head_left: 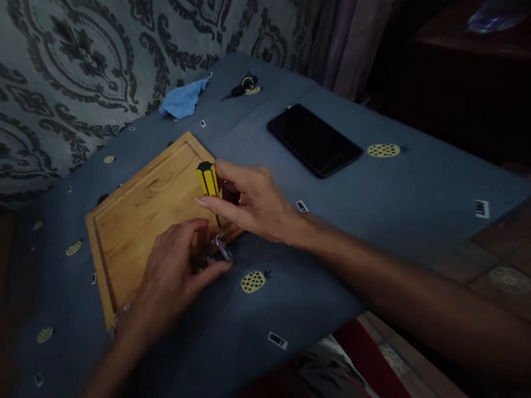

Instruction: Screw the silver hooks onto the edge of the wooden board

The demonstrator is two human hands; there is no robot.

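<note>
right hand point(259, 203) pinched on a yellow-black screwdriver point(208, 181), shaft down toward a small clear part point(223, 249) at the near edge of the wooden board point(149, 213). left hand point(171, 264) curled beside that part, thumb and forefinger apart; can't tell if it's gripping. screwdriver tip and left's lower fingers hard to make out.

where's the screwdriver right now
Head view, left of centre: the screwdriver is in the right hand, handle up, tip near the small clear piece by the board.

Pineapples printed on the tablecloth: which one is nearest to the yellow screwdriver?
The pineapple just right of the left hand, near its thumb tip; every other one lies farther from the screwdriver, which the right hand holds.
</note>
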